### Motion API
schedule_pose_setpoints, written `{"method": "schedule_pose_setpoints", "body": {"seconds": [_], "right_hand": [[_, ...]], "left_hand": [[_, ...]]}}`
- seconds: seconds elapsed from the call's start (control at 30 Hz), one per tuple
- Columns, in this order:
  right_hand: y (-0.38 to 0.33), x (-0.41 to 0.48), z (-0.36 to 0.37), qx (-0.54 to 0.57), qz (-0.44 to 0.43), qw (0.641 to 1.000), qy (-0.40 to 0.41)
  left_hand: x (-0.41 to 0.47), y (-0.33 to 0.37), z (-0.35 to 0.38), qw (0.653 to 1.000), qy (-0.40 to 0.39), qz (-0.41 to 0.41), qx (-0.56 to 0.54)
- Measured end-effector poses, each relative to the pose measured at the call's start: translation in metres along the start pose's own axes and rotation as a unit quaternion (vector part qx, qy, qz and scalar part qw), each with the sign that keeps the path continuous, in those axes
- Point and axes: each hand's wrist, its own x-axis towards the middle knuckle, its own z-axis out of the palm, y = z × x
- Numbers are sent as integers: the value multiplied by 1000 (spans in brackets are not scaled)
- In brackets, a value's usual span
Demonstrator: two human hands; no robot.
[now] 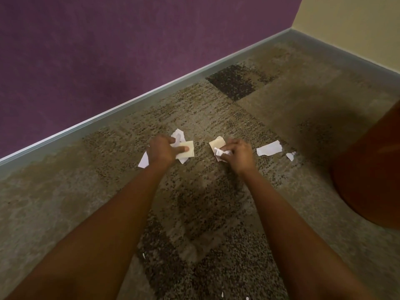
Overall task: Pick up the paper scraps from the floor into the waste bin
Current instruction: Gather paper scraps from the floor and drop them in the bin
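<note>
Two bare arms are reaching up from the bottom of the frame. The left hand is gripping paper scraps. The right hand is squeezing crumpled paper. A loose white scrap is lying sideways just right of it, toward the orange bin.

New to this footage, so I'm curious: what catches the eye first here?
Two hands work mid-frame on the patterned carpet: the left hand grips cream and white paper scraps, the right hand pinches a crumpled white scrap. A torn white scrap lies loose just right of them, and a purple wall fills the upper left.
</note>
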Motion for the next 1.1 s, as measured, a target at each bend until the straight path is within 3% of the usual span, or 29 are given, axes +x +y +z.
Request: {"method": "schedule_pose_setpoints", "body": {"seconds": [0.1,0.2,0.3,0.43,0.83,1.0,1.1], "right_hand": [[-3,11,6,-56,27,998,-28],[-5,15,13,-65,31,997,-29],[-6,17,19,-23,34,999,-9],[-5,20,18,44,70,996,-20],[-12,12,-5,58,100,993,11],[-10,10,-22,74,103,992,25],[-15,8,-37,97,103,989,41]], "left_hand": [[18,2,3,1000,10,-3,4],[32,3,14,999,-40,-24,22],[38,1,23,996,-63,-46,32],[40,-3,23,997,-34,-62,21],[32,7,24,994,-4,-108,-27],[30,6,27,983,-31,-177,-42],[28,6,24,984,-24,-168,-55]]}}
